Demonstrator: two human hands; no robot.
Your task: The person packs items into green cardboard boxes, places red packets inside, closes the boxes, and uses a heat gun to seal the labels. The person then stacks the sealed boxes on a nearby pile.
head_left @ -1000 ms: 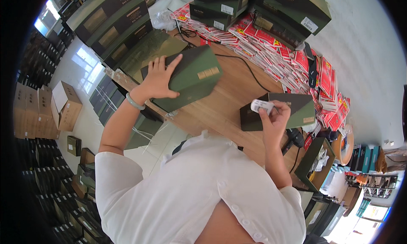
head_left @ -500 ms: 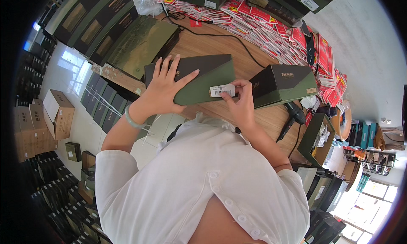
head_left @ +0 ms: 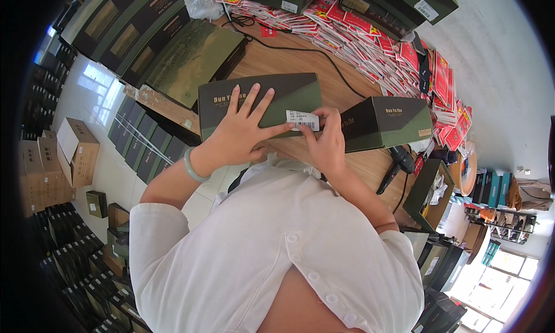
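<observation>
In front of me on the wooden desk lies a dark brown and green box [head_left: 289, 90]. Toward the near right of its face is a white barcode label [head_left: 302, 117]. Spread over the box, my left hand [head_left: 240, 127] is open, one outstretched finger touching the label's lower left edge. My right hand [head_left: 327, 141] pinches the label at its right side between thumb and fingers. Whether the label is fully stuck down, I cannot tell. Just right of that hand stands a second brown and green box [head_left: 399, 124].
Green boxes [head_left: 191, 61] are stacked at the far left. Red printed cards [head_left: 370, 41] heap along the back, with a black cable [head_left: 300, 48] before them. A black hair dryer [head_left: 398, 168] lies at the right, beside an open box [head_left: 430, 194]. Cartons [head_left: 78, 151] stand on the floor.
My left hand has shifted right and nearer, bringing a finger onto the label. The label has turned slightly, and more of its face shows. My right hand stays at its edge.
</observation>
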